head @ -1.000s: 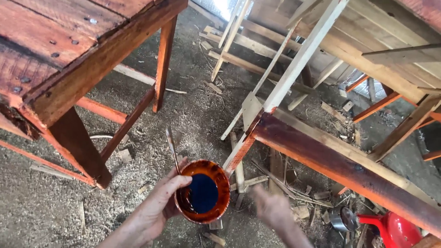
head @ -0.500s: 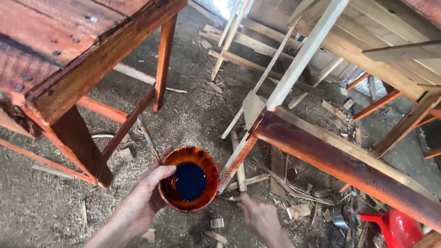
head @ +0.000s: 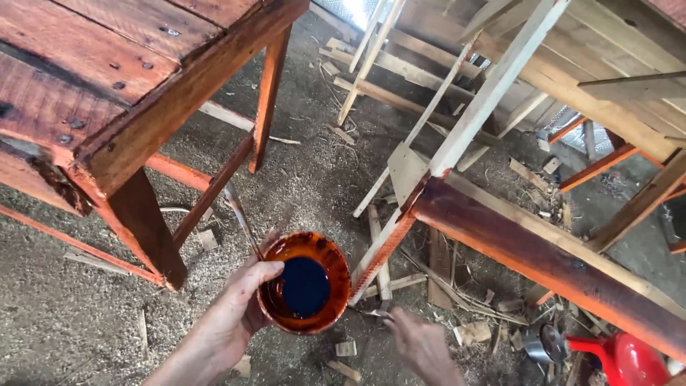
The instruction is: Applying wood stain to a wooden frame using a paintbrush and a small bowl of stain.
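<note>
Head view: left hand point(head: 232, 318) is wrapped around the bowl point(head: 304, 284) of dark stain, at about 6 o'clock in frame, thumb hooked over the rim, a thin stick point(head: 241, 218) poking up at 11. Right hand point(head: 421, 347) hangs low at 5 o'clock, seems to pinch something small (can't tell what). Looks like mid-staining; reloading would want a steady, level bowl. Rough stained beam point(head: 543, 257) at 3, nailed plank tabletop point(head: 93, 78) at 10, sawdust floor point(head: 314, 179).

Sawdust floor point(head: 307, 179); stained wood tables point(head: 107, 86)
</note>
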